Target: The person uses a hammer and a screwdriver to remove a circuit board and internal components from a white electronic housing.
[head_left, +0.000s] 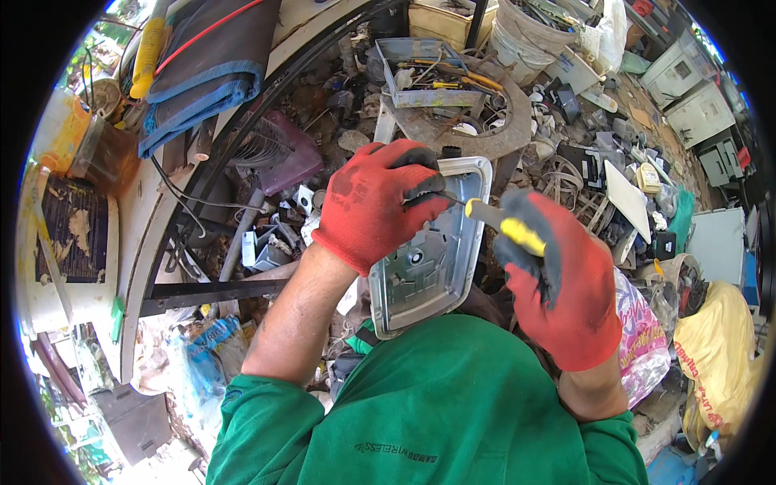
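A shallow grey housing (430,267) with a raised rim and moulded ribs stands tilted against my lap. Over its upper left part is my left hand (380,202), in a red and black glove, its fingers closed at the tip of a thin dark shaft. What those fingertips pinch is hidden. My right hand (562,279), gloved alike, is wrapped round the yellow and dark handle of a screwdriver (517,230). The screwdriver's shaft points left, toward the left fingertips, above the housing's right rim.
Ahead, a grey tray (428,97) of hand tools sits by a flat metal ring (511,121), with a white bucket (529,40) behind. Scrap parts cover the ground. A curved frame (149,234) runs along the left. Yellow sacking (719,356) lies at right.
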Demonstrator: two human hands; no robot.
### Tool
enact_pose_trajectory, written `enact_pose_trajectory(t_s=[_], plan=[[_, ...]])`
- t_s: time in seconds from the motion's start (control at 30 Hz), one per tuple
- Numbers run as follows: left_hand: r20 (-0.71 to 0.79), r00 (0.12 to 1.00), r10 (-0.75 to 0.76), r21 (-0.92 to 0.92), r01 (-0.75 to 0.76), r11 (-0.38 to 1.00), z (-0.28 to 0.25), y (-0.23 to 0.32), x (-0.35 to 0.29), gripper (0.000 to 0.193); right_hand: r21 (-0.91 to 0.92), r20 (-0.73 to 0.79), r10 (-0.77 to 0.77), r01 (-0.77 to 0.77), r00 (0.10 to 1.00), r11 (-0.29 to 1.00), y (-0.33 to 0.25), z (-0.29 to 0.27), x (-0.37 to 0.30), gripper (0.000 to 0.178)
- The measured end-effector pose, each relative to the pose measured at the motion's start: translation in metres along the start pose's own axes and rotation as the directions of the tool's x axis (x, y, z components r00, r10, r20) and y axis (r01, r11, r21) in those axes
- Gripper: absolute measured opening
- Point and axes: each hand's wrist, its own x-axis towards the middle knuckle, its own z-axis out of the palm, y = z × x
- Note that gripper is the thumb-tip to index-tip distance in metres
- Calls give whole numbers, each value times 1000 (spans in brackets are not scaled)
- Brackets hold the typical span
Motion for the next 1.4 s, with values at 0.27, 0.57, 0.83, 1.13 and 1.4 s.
enact_pose_trajectory(t_s=[0.27, 0.57, 0.83, 1.13, 1.4], plan=[[-15, 1000, -25, -8, 25, 1000, -4, 4, 0, 38, -69, -58, -148, 143, 987, 987, 1, -5, -4, 51], [-25, 999, -33, -14, 33, 999, -6, -1, -4, 40, -23, -61, -159, 158, 985, 987, 7, 2, -5, 52], [-29, 999, -15, -6, 15, 1000, -5, -3, -5, 35, -30, -32, -139, 138, 990, 990, 6, 4, -4, 53], [-9, 1000, -14, -13, 14, 1000, -5, -2, -4, 34, 31, -50, -122, 123, 991, 992, 9, 8, -1, 53], [-15, 999, 28, -25, -29, 999, -8, -1, -2, 35, -86, 83, -253, 260, 964, 962, 11, 2, 6, 53]])
